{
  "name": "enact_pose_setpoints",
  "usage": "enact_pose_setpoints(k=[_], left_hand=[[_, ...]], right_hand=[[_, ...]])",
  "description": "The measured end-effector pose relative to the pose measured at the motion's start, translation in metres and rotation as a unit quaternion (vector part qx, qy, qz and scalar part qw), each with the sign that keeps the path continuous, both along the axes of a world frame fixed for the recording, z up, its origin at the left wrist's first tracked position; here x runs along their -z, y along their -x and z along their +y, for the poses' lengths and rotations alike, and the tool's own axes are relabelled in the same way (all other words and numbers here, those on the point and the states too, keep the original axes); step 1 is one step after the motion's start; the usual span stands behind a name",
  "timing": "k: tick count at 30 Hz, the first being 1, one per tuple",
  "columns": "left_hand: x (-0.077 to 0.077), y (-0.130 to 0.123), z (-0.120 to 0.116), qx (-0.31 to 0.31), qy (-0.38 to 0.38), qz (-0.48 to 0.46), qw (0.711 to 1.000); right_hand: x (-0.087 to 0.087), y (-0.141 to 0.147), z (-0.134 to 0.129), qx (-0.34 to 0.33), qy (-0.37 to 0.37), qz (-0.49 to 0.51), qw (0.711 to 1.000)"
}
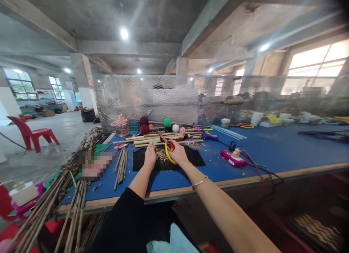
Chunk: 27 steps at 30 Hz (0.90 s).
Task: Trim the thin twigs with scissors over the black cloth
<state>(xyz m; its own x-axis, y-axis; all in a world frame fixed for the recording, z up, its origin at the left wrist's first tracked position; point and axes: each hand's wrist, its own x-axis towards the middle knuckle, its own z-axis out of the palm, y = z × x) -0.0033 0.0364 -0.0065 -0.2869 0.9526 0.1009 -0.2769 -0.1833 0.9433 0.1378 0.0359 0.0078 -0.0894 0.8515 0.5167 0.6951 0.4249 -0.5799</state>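
Observation:
My right hand (179,153) is closed around a pair of scissors with red and yellow handles (168,155), the blades pointing up and to the left. Just left of it, my left hand (149,157) has its fingers pinched together; what lies between them is too small to make out. Both hands are over a black cloth (194,156), where small pale cut pieces (162,154) form a pile. Beyond the hands, several light wooden sticks (144,138) lie across the blue table (261,147). Thin brown twigs (121,169) rest left of the cloth.
Bundled long branches (58,196) overhang the table's left end. A pink power strip (233,158) with cables and a blue glue gun (208,135) lie on the right. Yarn balls (167,122) and a plastic jar (122,128) stand before a perforated metal screen (147,100).

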Motion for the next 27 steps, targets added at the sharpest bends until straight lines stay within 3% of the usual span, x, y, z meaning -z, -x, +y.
enact_pose_setpoints(k=[4,7,13,19,27], left_hand=[[0.0,0.001,-0.008,0.133,0.02,-0.085,0.987],[0.001,0.007,-0.015,0.188,0.001,-0.115,0.976],[0.002,0.007,-0.019,0.172,0.008,-0.093,0.981],[0.013,0.003,-0.015,0.184,0.0,-0.071,0.98],[0.022,0.001,-0.01,0.17,-0.001,-0.056,0.984]], right_hand=[[0.012,-0.001,-0.009,-0.023,-0.03,-0.018,0.999],[0.017,0.001,-0.021,-0.016,-0.019,-0.043,0.999],[0.019,-0.001,-0.025,0.01,0.015,-0.103,0.995],[0.019,-0.001,-0.025,-0.015,0.002,-0.118,0.993],[0.018,0.001,-0.028,0.0,0.022,-0.157,0.987]])
